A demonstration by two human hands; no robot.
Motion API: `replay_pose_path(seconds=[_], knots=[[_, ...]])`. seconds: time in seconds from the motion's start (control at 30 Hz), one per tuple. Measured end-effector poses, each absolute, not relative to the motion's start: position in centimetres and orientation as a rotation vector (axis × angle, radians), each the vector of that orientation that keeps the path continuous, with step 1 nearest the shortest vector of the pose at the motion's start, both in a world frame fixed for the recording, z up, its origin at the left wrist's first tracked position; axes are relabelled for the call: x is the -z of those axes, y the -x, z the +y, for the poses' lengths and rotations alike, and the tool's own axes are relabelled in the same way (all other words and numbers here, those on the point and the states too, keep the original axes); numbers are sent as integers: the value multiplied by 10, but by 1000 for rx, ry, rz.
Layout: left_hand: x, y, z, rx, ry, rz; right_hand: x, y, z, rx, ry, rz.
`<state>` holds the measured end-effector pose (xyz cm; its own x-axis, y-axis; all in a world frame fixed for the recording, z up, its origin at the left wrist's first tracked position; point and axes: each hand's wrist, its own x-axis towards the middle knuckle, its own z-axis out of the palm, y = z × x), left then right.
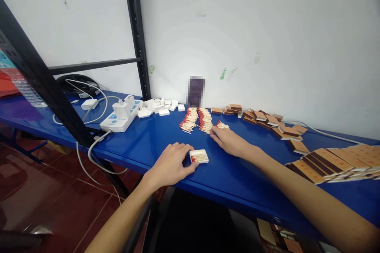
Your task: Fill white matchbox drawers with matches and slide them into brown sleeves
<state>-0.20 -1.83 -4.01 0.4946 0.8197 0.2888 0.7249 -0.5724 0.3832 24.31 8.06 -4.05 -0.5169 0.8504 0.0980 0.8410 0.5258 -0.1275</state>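
Observation:
A small white matchbox tray (199, 156) with a few red-tipped matches in it lies on the blue table (148, 142). My left hand (170, 164) rests beside it, its fingers curled against the tray's left edge. Farther back, my right hand (227, 140) reaches to the piles of red-tipped matches (197, 119) and pinches a small bunch of matches (222, 125) at the piles' right edge.
Empty white trays (158, 106) are heaped at the back. Brown matchbox sleeves (267, 118) run along the wall, with flattened sleeves (332, 162) at the right. A white power strip (120, 116) with cables sits left, beside a black shelf post (47, 87).

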Motion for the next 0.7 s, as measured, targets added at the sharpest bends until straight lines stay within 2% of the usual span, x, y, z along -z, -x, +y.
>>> replay_pose_path(seconds=[0.33, 0.57, 0.7], knots=[[40, 2, -18, -655, -2527, 1320, 36, -236, 78, -69, 1504, -2635], [41, 1, -16, -665, -2545, 1332, 4, -211, 14, -384, 1246, -2614], [42, 1, -17, -661, -2546, 1338, 4, -196, 26, -317, 1263, -2606]])
